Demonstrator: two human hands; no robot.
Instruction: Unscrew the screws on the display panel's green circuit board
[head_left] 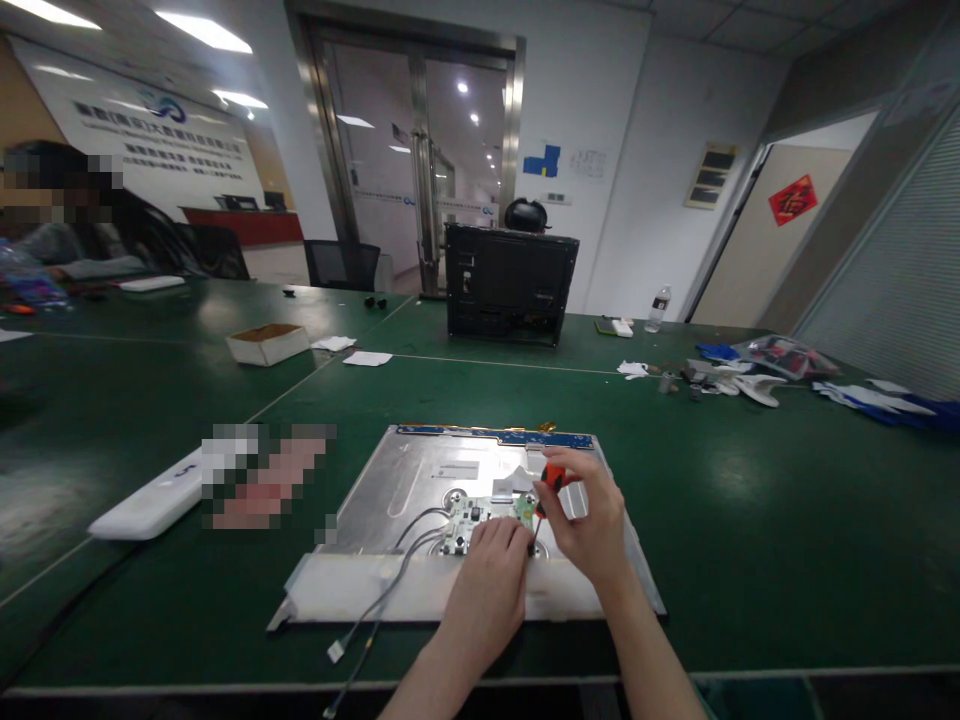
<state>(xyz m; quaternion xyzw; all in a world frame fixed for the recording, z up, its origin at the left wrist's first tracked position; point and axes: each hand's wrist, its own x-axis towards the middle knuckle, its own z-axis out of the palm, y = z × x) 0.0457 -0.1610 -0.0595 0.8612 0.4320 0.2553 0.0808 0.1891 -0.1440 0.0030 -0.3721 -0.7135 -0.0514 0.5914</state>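
Note:
A silver metal display panel (420, 470) lies back-up on the green table (750, 520) in front of me. A small green circuit board (474, 516) sits near its lower middle, with grey cables (390, 590) running off the front edge. My right hand (592, 520) grips a small screwdriver with an orange handle (552, 480), tip down at the board's right end. My left hand (491, 585) rests on the panel just below the board, fingers curled against it beside the screwdriver tip.
A white flat device (154, 500) lies at the left. A black monitor housing (510, 282) stands at the table's far side, a small cardboard box (268, 343) to its left. Plastic bags and loose parts (757, 375) lie at the right. A seated person (67, 235) is far left.

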